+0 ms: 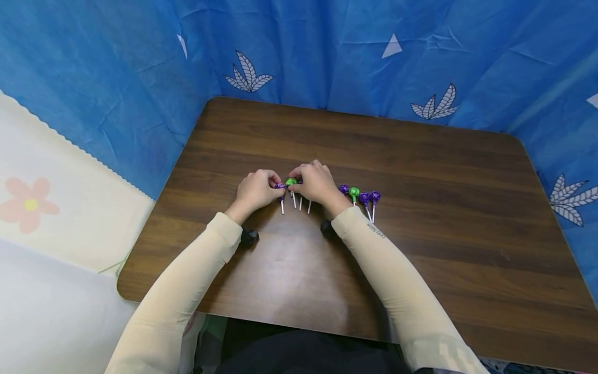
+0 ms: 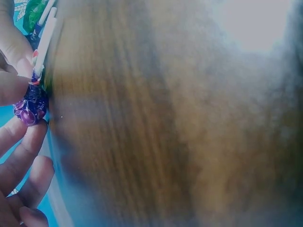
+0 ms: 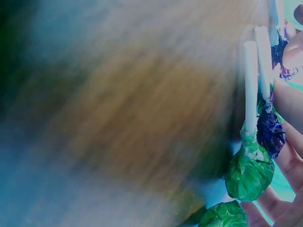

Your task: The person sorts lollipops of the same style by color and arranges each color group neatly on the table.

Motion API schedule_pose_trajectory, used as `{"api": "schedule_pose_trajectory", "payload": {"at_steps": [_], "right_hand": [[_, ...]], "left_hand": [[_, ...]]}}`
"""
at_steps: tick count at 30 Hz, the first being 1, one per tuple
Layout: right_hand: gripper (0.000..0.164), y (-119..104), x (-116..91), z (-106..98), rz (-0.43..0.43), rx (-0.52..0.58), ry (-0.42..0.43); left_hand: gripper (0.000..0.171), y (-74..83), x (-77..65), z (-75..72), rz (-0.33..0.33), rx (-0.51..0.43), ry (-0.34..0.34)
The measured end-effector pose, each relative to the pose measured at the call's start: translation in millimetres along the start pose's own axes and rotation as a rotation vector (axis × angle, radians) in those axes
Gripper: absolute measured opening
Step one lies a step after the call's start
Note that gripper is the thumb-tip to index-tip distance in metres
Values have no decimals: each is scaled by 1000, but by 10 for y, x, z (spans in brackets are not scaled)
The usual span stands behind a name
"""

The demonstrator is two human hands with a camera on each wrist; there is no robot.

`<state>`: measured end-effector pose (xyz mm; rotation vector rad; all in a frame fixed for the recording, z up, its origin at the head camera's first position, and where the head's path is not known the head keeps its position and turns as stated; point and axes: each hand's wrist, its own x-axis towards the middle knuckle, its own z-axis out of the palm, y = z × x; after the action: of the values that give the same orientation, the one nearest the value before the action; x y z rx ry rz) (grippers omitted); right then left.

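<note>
My left hand [image 1: 256, 191] pinches a purple-wrapped lollipop [image 2: 31, 108], its white stick pointing toward the near edge. Close beside it, my right hand [image 1: 314, 182] has thumb and fingertips around a green-wrapped lollipop [image 1: 291, 182]. The two held heads lie almost side by side. Under and beside the right hand, more lollipops lie with sticks [image 1: 309, 206] toward me. In the right wrist view these include a green lollipop [image 3: 250, 175] and a purple lollipop [image 3: 271, 133]; the right palm hides part of the row from above.
Right of the right wrist lie more lollipops, among them a green one [image 1: 354, 192] and a purple one [image 1: 375, 196]; the forearm partly covers this group. All rest on a brown wooden table [image 1: 444, 234]. A blue patterned curtain [image 1: 327, 52] hangs behind it.
</note>
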<state>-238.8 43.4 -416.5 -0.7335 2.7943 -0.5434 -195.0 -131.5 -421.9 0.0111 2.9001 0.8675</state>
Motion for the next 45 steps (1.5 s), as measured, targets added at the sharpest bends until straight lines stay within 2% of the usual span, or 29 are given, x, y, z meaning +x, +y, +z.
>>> {"api": "schedule_pose_trajectory", "payload": {"at_steps": [23,34,45], "right_hand": [[35,28,8,-4,-5,3,5],[35,12,-8,18,-1,17,-4],[36,27,20,12,-11,19,-13]], "left_hand": [[20,-10,16,24,17,-10,21],[20,-26,-1,48,-2,-9,0],[20,-30,11,38,-1,-10,13]]}}
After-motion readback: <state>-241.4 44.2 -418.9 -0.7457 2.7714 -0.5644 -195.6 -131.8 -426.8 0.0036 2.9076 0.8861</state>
